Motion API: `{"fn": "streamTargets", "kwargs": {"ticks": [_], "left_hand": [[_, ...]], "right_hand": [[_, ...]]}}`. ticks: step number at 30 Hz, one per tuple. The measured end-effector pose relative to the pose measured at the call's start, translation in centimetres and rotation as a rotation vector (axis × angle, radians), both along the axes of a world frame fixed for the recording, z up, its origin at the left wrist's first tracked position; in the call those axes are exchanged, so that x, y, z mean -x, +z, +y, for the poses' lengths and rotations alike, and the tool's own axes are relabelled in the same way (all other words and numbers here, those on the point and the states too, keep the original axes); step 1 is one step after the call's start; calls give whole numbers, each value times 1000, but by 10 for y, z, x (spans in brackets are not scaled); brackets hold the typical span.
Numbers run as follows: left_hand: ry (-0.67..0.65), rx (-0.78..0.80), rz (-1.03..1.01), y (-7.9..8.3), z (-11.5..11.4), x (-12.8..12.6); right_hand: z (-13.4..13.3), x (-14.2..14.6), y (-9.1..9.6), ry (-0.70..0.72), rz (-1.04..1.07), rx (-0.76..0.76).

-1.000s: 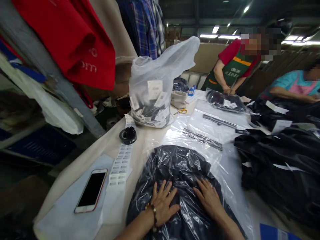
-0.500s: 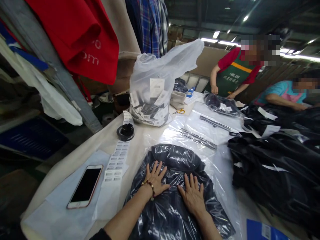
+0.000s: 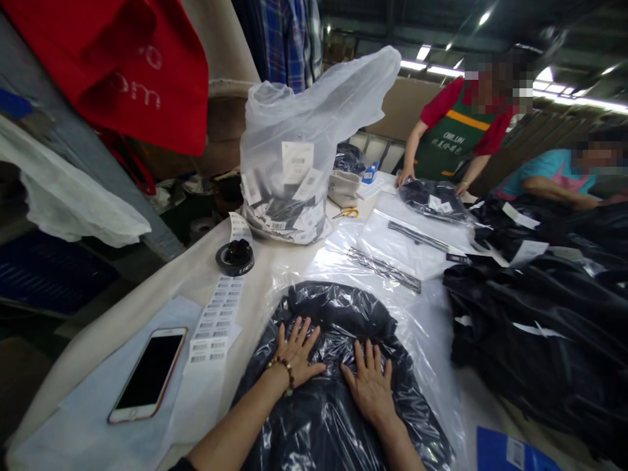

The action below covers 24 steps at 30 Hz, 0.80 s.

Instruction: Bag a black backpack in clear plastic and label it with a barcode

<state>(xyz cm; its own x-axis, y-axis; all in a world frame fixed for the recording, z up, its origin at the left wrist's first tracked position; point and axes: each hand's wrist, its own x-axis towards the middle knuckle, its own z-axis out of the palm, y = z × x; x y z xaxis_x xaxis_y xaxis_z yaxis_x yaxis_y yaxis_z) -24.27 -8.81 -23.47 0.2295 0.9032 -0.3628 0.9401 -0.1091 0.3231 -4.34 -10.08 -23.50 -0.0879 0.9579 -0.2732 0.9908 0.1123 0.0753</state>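
A dark folded garment sealed in a clear plastic bag (image 3: 338, 314) lies on the table in front of me. My left hand (image 3: 294, 353), with a bead bracelet at the wrist, lies flat on the bag with fingers spread. My right hand (image 3: 369, 386) rests flat beside it, fingers stretched out on the plastic. Neither hand holds anything.
A phone (image 3: 148, 374) and a strip of barcode labels (image 3: 216, 320) lie at left near a black tape roll (image 3: 235, 257). A plastic bag of tags (image 3: 289, 170) stands behind. Empty zip bags (image 3: 412, 245) and dark garments (image 3: 534, 314) fill the right. Two people work at the far side.
Both hands slid from the near part of the bag toward its middle, staying flat. The view shifted slightly; the person in the green apron now touches their bagged garment.
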Motion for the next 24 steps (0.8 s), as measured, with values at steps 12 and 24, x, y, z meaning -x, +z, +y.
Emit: {"fn": "streamTargets", "kwargs": {"ticks": [12,24], "left_hand": [[-14,-72,-63,15,-3,2],[429,-320,-132,48,-38,67]], "right_hand": [[0,0,13,6,18,48],[4,-24,-14,291,-155,57]]}}
